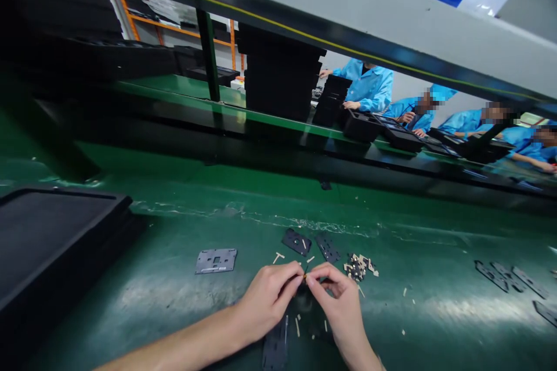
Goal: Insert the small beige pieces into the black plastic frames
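Note:
My left hand (pixel 275 295) and my right hand (pixel 337 295) meet over the green bench, fingertips pinched on a tiny dark and orange piece (pixel 306 275). Its kind is too small to make out. Below my left hand lies a dark flat plate (pixel 276 345), partly hidden by the wrist. Just beyond my fingers are two dark plates with holes, one at the left (pixel 297 242) and one at the right (pixel 328 248). Right of them sits a pile of small black and beige pieces (pixel 360 266). A grey plate with cutouts (pixel 216 261) rests left of my hands.
Stacked black trays (pixel 56 232) stand at the left. Thin dark frames (pixel 509 278) lie at the right, with beige scraps strewn around. A grey shelf beam (pixel 304 6) crosses overhead. Beyond it, people in blue coats (pixel 374 87) work behind tall black stacks (pixel 281 78).

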The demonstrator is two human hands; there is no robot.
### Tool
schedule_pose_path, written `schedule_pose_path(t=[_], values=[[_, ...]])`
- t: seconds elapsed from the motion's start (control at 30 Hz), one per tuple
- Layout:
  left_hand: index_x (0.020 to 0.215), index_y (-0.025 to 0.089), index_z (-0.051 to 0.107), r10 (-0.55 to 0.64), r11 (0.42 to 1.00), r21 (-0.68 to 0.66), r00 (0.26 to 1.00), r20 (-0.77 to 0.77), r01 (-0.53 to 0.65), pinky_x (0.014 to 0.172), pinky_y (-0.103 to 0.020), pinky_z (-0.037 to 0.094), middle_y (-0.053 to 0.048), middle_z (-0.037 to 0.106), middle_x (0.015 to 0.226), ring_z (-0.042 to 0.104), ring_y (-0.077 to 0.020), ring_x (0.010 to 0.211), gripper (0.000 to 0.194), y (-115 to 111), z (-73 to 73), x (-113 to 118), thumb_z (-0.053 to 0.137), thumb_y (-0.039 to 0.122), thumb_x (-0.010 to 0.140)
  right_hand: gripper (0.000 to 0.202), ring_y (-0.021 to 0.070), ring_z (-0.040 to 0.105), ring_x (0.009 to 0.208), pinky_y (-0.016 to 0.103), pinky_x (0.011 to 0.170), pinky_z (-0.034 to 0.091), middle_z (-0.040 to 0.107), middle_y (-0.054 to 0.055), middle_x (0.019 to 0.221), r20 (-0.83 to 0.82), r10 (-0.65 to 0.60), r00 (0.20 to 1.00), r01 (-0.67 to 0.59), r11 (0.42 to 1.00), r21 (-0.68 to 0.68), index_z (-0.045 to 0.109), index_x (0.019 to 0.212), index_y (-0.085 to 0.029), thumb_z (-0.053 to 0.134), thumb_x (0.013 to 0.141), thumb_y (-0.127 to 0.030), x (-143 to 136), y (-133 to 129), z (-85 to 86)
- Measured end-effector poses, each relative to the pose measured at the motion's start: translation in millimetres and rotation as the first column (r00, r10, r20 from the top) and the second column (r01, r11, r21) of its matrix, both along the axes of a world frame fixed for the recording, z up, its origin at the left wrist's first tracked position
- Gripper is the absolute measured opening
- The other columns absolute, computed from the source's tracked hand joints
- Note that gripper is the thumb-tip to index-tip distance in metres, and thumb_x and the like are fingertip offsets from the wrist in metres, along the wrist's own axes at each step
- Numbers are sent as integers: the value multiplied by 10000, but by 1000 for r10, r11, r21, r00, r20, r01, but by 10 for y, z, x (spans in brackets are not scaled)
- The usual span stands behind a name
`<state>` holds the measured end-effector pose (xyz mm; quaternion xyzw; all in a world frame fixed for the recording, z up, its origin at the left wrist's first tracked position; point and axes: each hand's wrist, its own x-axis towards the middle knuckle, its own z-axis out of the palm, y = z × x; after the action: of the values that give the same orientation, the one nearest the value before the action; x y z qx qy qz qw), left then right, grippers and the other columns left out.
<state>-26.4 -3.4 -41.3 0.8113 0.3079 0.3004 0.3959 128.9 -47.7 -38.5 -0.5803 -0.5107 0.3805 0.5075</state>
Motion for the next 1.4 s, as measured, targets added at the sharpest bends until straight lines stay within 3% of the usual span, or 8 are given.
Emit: schedule_pose_path(t=[0.2, 0.37, 0.5, 0.73, 0.87, 1.03, 1.17, 1.4], values=[[738, 180, 520, 44, 999, 26, 996, -77, -42, 583, -226, 358, 10, 529, 625, 507, -135, 580, 245, 105, -27, -7, 352, 207, 915, 184, 93, 460, 525, 204, 483, 374, 606, 17, 660, -158, -172, 972, 175, 984, 9, 648, 718, -152, 680, 720, -333, 154, 27, 66], [839, 188, 612, 35, 996, 81, 991, -128, -25, 694, -274, 380, -43, 605, 796, 553, -192, 756, 209, 88, -36, 4, 410, 138, 858, 110, 141, 536, 636, 239, 534, 412, 614, 44, 736, 185, -259, 948, 220, 953, 208, 649, 721, -163, 627, 768, -261, 187, 17, 122], [907, 188, 626, -31, 991, -133, 999, 9, 32, 690, -246, 388, -20, 614, 811, 534, -154, 724, 176, 13, 66, 28, 455, 207, 869, 74, 162, 538, 685, 284, 599, 430, 615, 48, 744, 498, -263, 826, 39, 909, 415, 640, 770, -185, 581, 789, -144, 83, -30, 112], [805, 134, 580, 44, 847, -524, 970, 238, 90, 510, -200, 305, 42, 450, 579, 401, -99, 538, 252, 42, 39, 43, 483, 362, 854, 207, 178, 559, 739, 328, 675, 476, 645, 70, 807, 624, -221, 750, -145, 865, 480, 650, 915, -192, 536, 794, -67, -39, -69, 35], [745, 144, 519, 79, 814, -570, 953, 291, 107, 482, -195, 259, 50, 429, 565, 346, -83, 504, 274, 70, -27, 45, 495, 396, 850, 151, 169, 563, 711, 316, 652, 468, 645, 58, 773, 534, -167, 829, -83, 907, 412, 662, 844, -195, 537, 810, -118, -29, -64, 84], [749, 146, 521, 21, 794, -582, 948, 318, 178, 498, -193, 260, 44, 453, 586, 362, -84, 529, 240, 55, -23, 21, 499, 360, 856, 91, 131, 537, 613, 233, 510, 414, 617, 32, 712, 372, -47, 927, 13, 995, 95, 653, 766, -176, 577, 788, -222, 35, -14, 121], [737, 146, 529, -8, 790, -580, 948, 317, 200, 520, -196, 284, 34, 467, 606, 396, -96, 568, 238, 38, 7, -2, 512, 356, 848, 89, 123, 531, 623, 211, 513, 405, 631, 23, 709, 207, 61, 976, -47, 996, -72, 654, 762, -158, 608, 749, -233, 44, 22, 108], [696, 139, 520, -36, 855, -489, 961, 274, 171, 549, -206, 292, 28, 450, 627, 402, -106, 606, 241, 54, 14, 3, 503, 325, 848, 148, 108, 500, 585, 209, 533, 394, 597, -1, 662, 87, 81, 993, -68, 987, -143, 614, 692, -154, 641, 737, -292, 33, 22, 135]])
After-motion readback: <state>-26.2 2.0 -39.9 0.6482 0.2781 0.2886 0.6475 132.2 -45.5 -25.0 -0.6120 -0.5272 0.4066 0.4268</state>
